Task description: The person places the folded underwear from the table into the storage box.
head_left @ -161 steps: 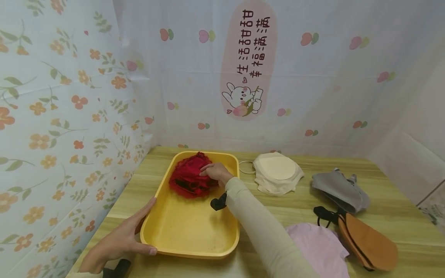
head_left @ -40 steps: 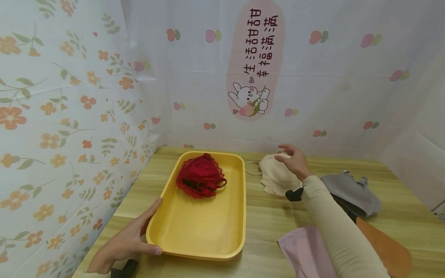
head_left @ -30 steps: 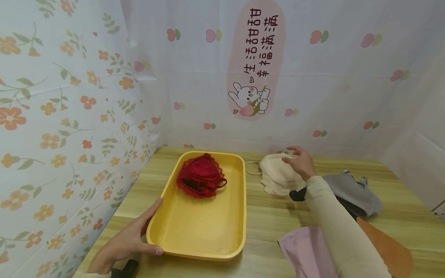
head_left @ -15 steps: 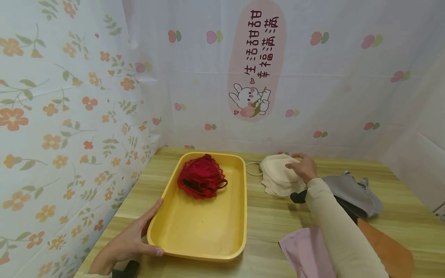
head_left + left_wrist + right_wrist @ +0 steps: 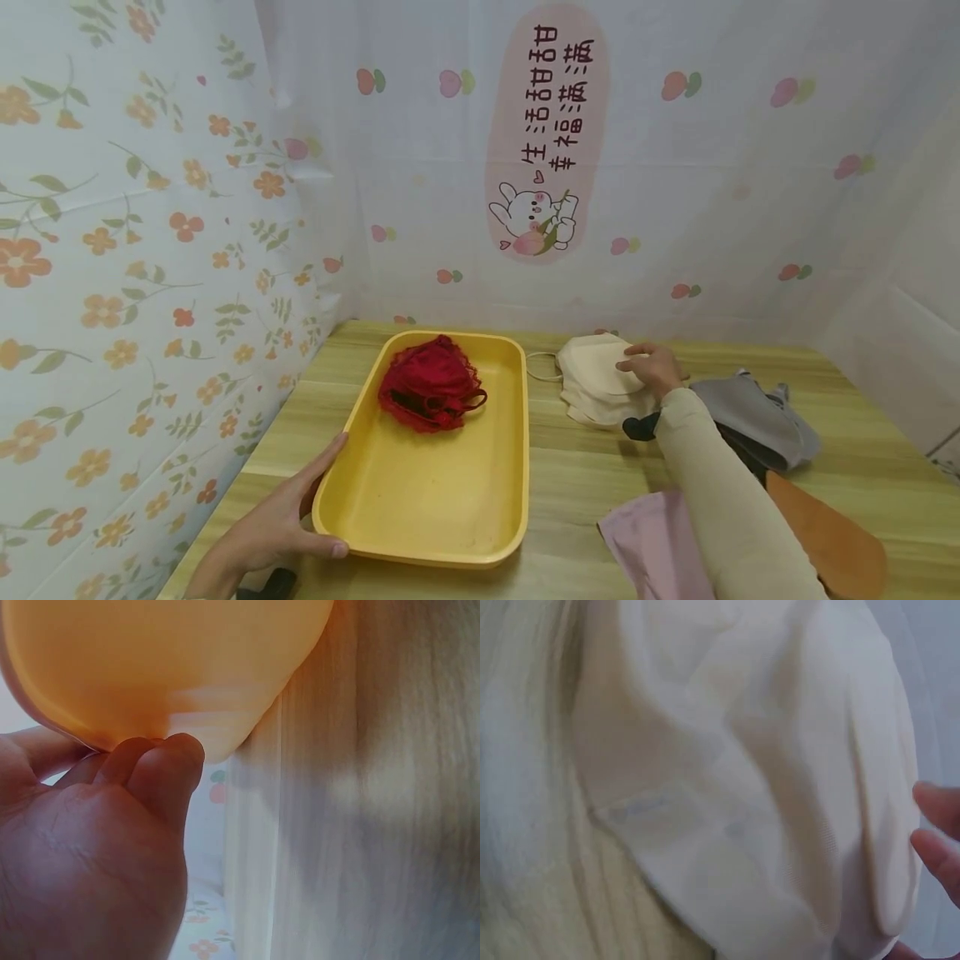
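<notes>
My left hand [image 5: 274,520] grips the near left corner of a yellow plastic tub [image 5: 420,533], thumb at the front rim and fingers along the left side. The left wrist view has those fingers [image 5: 169,769] bent against the tub's outer wall. A red lace-trimmed bra [image 5: 429,375] lies bunched in the tub's far left part. Beyond the tub to the right, my right hand [image 5: 654,367] touches the right side of a folded cream bra [image 5: 596,371] with a thin loop strap. In the right wrist view, fingertips [image 5: 937,806] meet the edge of the cream cloth.
A grey folded garment [image 5: 761,417] lies right of the cream bra. Nearer me are an orange-brown piece [image 5: 832,533] and a pale pink cloth [image 5: 656,537], both partly covered by my right sleeve [image 5: 731,500]. Printed curtains [image 5: 420,183] stand behind and left of the wooden table [image 5: 570,475].
My right hand has left the red bra in the tub, moved right over the cream bra and lowered onto its right side. My left hand stays on the tub's corner.
</notes>
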The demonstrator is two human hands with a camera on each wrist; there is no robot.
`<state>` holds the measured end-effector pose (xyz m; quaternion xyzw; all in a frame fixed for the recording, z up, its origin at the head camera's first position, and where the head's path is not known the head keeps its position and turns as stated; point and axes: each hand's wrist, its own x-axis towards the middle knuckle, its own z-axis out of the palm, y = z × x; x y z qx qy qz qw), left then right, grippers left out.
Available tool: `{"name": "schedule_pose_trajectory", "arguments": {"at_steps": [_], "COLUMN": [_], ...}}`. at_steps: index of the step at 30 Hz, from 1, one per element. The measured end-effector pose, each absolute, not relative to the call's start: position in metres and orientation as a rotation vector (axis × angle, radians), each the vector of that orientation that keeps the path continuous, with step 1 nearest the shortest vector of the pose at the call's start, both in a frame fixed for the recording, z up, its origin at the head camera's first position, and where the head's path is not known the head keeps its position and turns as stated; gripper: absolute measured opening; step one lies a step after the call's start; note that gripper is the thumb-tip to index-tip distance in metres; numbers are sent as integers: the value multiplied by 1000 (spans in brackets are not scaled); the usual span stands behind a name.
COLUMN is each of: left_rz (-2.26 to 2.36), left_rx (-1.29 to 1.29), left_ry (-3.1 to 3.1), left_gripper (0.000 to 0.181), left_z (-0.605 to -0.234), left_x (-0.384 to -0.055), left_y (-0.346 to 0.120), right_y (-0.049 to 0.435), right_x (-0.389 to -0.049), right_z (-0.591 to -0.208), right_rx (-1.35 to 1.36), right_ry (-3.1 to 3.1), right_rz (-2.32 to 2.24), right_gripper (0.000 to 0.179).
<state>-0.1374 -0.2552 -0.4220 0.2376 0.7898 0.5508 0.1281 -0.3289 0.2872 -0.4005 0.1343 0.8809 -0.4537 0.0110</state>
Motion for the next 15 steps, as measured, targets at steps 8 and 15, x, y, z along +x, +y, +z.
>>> {"name": "schedule_pose_trajectory", "arguments": {"at_steps": [8, 15], "left_rz": [1621, 1622], "left_rx": [716, 714], "left_ry": [2262, 2258], "left_gripper": [113, 113], "left_z": [-422, -421], "left_x": [-137, -138], "left_y": [-256, -255], "right_y": [286, 285], "right_x": [-331, -334], "right_z": [-405, -412], "right_rx": [400, 371], "right_ry": [2698, 2720], "right_rz": [-1382, -1349], "right_gripper": [47, 43]}}
